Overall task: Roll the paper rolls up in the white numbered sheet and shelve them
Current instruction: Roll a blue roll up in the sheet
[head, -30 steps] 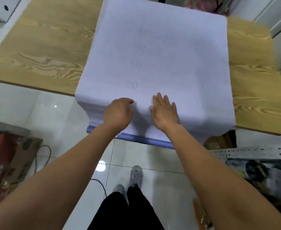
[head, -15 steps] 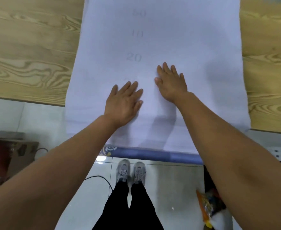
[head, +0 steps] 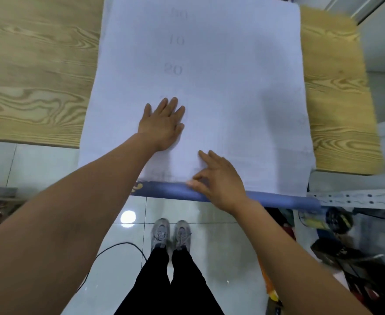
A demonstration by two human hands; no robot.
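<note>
Head view: your left hand (head: pixel 162 123) lies flat, fingers straight and slightly spread, pressing on the white numbered sheet (head: pixel 232 76) near its middle. Your right hand (head: pixel 221 178) sits at the sheet's near edge with its outer fingers stretched on the paper. Thumb and bent forefinger meet where the sheet reaches the blue paper roll (head: pixel 164 190); pinch or mere touch, cannot tell. The sheet covers the wooden table (head: pixel 39 76) and overhangs its near side. A perforated metal rail (head: pixel 357 197) stands near the roll's right end. Count: one sheet, one roll, two shoes (head: pixel 161 233)
</note>
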